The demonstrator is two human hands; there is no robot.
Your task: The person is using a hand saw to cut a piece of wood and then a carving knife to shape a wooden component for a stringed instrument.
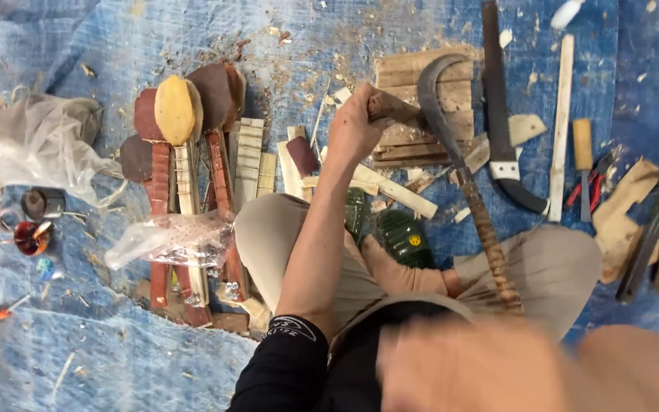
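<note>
The small brown wooden piece [390,107], upper centre, was clamped in the left hand [356,126] against the stacked wooden block [421,80], steadied for the curved sickle blade [440,114]; the blurred right hand's [467,366] fingers I cannot tell.

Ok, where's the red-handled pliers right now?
In the head view, the red-handled pliers lie on the blue tarp at right, beside the yellow-handled tool.

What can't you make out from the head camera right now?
- Right hand: motion-blurred at the bottom edge; its grip on the sickle handle is unclear.
- Wood piece: mostly wrapped by the left hand; shape hidden.
- Small items at left: too small to identify.
</note>
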